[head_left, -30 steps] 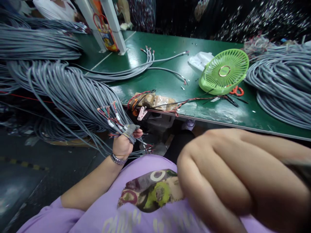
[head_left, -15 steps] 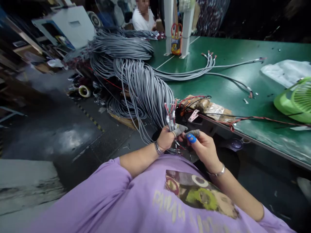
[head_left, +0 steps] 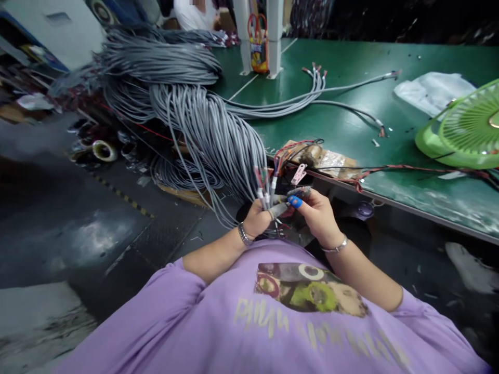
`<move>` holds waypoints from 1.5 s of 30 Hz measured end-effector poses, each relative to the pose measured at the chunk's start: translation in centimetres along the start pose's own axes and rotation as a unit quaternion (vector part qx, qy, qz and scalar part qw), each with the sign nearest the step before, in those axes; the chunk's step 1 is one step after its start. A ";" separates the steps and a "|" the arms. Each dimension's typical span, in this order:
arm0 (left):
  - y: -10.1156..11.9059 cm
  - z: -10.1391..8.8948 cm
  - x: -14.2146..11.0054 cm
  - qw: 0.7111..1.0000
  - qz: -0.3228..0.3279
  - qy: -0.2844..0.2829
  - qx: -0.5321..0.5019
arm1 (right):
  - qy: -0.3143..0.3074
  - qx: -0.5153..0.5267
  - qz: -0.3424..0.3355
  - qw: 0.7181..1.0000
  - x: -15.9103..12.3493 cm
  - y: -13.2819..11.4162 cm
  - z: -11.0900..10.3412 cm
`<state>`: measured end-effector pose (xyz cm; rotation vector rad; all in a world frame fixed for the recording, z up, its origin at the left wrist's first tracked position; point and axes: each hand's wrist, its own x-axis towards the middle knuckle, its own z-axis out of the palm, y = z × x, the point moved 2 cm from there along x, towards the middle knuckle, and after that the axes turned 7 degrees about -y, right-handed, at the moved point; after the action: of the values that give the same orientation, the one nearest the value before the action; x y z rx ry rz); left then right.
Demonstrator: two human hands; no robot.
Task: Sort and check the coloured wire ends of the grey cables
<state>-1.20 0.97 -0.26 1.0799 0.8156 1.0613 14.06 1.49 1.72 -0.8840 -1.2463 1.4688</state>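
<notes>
My left hand (head_left: 260,217) is closed around the ends of several grey cables (head_left: 263,196), with white collars and thin coloured wires standing up above the fist. My right hand (head_left: 312,210) is pinched close beside it, fingertips nearly touching the left ones. What those fingertips hold, if anything, is too small to make out. Grey finger covers sit on both hands, and blue tape wraps my right thumb. The large bundle of grey cables (head_left: 218,130) hangs over the bench edge just behind my left hand. Loose coloured wire ends show below the hands.
On the green bench (head_left: 351,114) lie loose grey cables (head_left: 280,108), a plastic bag (head_left: 432,91) and a green fan (head_left: 463,130). A pink clip (head_left: 299,174) and twisted wires (head_left: 390,169) are along the near edge. A person (head_left: 195,14) in white is at the back left.
The view has shifted, so the bench and cables appear further left and higher. My right fingertips have come closer to the left hand. The left hand still grips the cable ends.
</notes>
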 end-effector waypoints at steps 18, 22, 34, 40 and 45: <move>0.5 0.8 0.1 0.994 -0.046 -0.011 0.100 | 0.051 0.100 0.074 0.991 0.9 1.6 -0.4; 0.7 0.8 -0.1 0.995 -0.068 -0.014 0.070 | 0.036 0.032 0.050 0.998 1.1 1.4 -0.5; 0.8 0.6 0.6 0.990 -0.056 0.128 -0.036 | 0.020 -0.016 0.016 1.000 -0.4 1.4 0.2; 1.2 0.6 0.4 0.991 -0.060 0.114 -0.031 | -0.003 -0.032 0.024 0.999 0.2 1.6 -0.1; 0.8 0.5 0.3 0.993 -0.066 0.098 -0.016 | -0.005 0.004 0.028 1.000 1.0 1.1 0.4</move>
<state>-0.88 1.18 0.63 0.8913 1.0098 1.0749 13.22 2.38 0.78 -0.9140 -1.2304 1.5239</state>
